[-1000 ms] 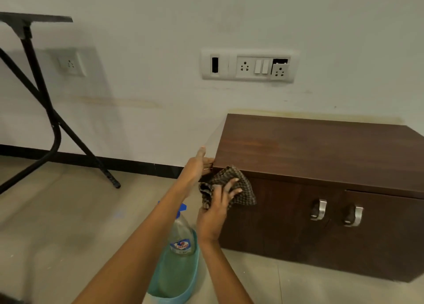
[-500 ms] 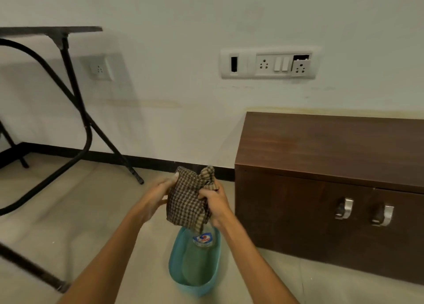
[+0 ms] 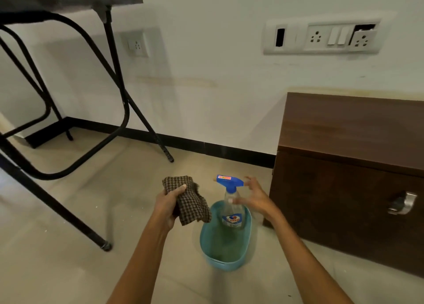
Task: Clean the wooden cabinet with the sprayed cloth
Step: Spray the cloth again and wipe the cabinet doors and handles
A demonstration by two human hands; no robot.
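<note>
A dark wooden cabinet [image 3: 348,143] stands against the wall at the right, with a metal door handle [image 3: 402,204] showing. My left hand [image 3: 168,201] grips a brown checked cloth [image 3: 191,202], held above the floor left of the cabinet. A clear spray bottle [image 3: 231,212] with a blue trigger head stands in a blue tub [image 3: 207,246] on the floor. My right hand [image 3: 254,197] is open with spread fingers, just right of the bottle's neck and close to it; contact is unclear.
A black folding table [image 3: 68,5] with tube legs stands at the left; one leg foot [image 3: 106,246] rests near my left arm. Sockets [image 3: 321,37] sit on the wall above the cabinet. The tiled floor [image 3: 68,257] spreads around the tub.
Both hands left the cabinet's corner. The cloth passed from my right hand to my left. My right hand let go and moved to the spray bottle. The view shifted left.
</note>
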